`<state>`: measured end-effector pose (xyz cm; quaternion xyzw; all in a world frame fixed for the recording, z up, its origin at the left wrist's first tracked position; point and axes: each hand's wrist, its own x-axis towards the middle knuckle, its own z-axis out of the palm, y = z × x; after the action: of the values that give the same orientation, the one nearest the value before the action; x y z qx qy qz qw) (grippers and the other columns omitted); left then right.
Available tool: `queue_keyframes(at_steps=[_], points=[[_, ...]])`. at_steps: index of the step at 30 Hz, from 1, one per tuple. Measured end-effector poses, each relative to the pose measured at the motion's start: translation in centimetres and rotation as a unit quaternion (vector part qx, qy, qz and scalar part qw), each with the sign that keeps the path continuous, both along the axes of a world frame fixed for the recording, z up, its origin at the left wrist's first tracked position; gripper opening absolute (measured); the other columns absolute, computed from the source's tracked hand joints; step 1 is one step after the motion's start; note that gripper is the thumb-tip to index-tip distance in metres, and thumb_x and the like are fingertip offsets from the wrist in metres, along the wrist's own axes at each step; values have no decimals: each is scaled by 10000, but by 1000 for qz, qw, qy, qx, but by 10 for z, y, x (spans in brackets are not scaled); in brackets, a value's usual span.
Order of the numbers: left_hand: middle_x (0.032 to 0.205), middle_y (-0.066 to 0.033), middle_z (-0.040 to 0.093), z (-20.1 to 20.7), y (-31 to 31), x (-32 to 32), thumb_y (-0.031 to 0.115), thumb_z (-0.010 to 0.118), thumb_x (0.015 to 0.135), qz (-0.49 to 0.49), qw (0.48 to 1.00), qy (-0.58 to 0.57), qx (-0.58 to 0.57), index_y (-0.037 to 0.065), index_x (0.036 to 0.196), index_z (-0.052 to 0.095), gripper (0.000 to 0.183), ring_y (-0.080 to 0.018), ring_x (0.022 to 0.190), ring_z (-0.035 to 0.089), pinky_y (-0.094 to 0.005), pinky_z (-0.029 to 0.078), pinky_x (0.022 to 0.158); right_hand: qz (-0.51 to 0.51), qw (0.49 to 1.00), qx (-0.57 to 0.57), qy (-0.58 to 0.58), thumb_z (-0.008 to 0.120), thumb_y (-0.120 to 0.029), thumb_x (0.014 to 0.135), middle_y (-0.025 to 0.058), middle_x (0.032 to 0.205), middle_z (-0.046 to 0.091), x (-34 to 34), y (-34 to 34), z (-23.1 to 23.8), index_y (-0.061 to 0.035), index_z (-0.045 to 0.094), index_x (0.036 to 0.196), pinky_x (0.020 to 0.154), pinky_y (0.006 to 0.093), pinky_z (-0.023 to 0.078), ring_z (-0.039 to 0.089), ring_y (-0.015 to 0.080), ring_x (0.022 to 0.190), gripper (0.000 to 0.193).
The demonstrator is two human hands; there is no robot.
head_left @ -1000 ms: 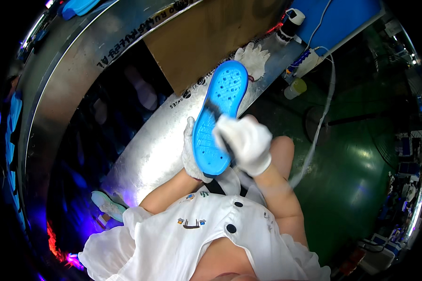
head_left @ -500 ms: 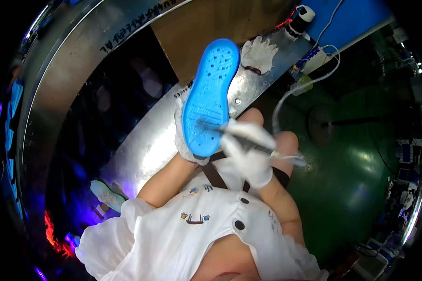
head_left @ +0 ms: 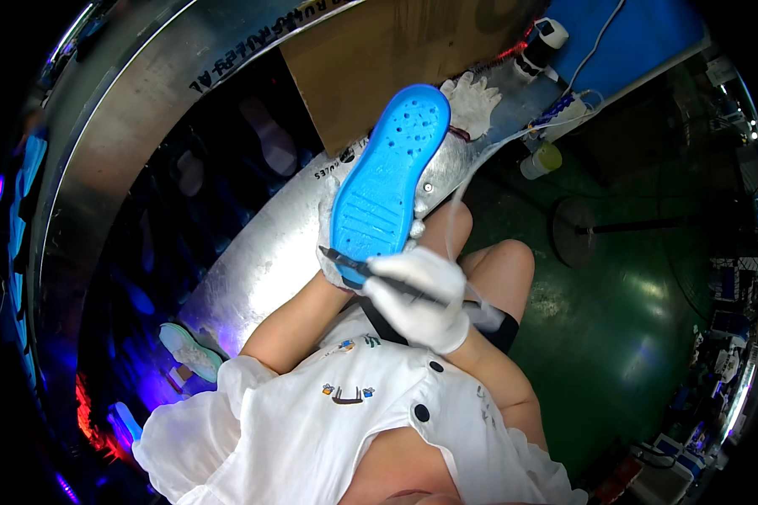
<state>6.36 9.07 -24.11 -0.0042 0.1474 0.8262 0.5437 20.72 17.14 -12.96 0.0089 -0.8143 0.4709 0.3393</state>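
Note:
A bright blue shoe sole [head_left: 386,181] lies tilted across my left hand [head_left: 326,229], its holed and ridged face up. That white-gloved hand grips the sole from beneath; glove fingers show along both edges, and most of the palm is hidden. My right hand [head_left: 425,299], also in a white glove and slightly blurred, is closed around a slim black brush-like tool [head_left: 345,260]. The tool's tip lies over the sole's near end, at its left edge. A thin clear tube [head_left: 458,202] runs near the right hand; where it joins the tool is hidden.
Behind the sole, a spare white glove [head_left: 473,103] lies on the metal table [head_left: 257,252] beside a cardboard sheet [head_left: 370,63]. A yellow-topped container [head_left: 541,160] stands at right. Other soles [head_left: 269,139] sit in the dark recess; a pale teal one [head_left: 189,350] is at left.
My right hand and the black tool have moved left and nearer, from the ridges to the sole's near end. The sole has shifted slightly right and nearer; the tube has swung left.

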Motion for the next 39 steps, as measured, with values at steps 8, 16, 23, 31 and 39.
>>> queue_keyframes(at_steps=[8, 16, 23, 31, 39], points=[[1160, -290, 595, 44, 9, 1, 776, 403, 904, -100, 979, -37, 174, -22, 1439, 390, 961, -391, 977, 647, -482, 581, 831, -3, 999, -42, -4, 785, -36, 754, 121, 827, 667, 3, -8, -5, -28, 684, 927, 626, 344, 528, 653, 291, 707, 201], [1217, -350, 556, 59, 2, -39, 742, 418, 916, -183, 975, 110, -54, -4, 1445, 398, 915, -445, 1002, 638, -494, 595, 769, 74, 964, 227, -119, 741, -83, 789, 53, 1042, 717, 15, 19, 17, -97, 725, 1003, 644, 307, 551, 662, 233, 736, 215], [1239, -349, 539, 56, -7, -60, 748, 428, 908, -195, 928, 279, -150, -4, 1458, 371, 933, -452, 1008, 637, -502, 595, 765, 130, 950, 207, -192, 701, -60, 814, 50, 1048, 722, 14, 24, 31, -91, 707, 1072, 729, 337, 570, 706, 253, 866, 259], [1264, -349, 520, 60, 0, -73, 755, 440, 898, -204, 898, 351, -168, -3, 1472, 340, 955, -460, 1016, 635, -511, 596, 760, 116, 935, 281, -180, 779, -19, 702, 119, 1096, 725, 16, 26, 45, -66, 736, 1041, 644, 301, 534, 696, 260, 756, 345], [1288, -349, 500, 66, -5, -83, 761, 452, 889, -194, 884, 389, -174, -2, 1486, 308, 980, -469, 1023, 633, -521, 596, 755, 85, 930, 322, -153, 758, -2, 700, 121, 1095, 731, 20, 26, 56, -65, 743, 1025, 586, 306, 514, 645, 234, 654, 331]])
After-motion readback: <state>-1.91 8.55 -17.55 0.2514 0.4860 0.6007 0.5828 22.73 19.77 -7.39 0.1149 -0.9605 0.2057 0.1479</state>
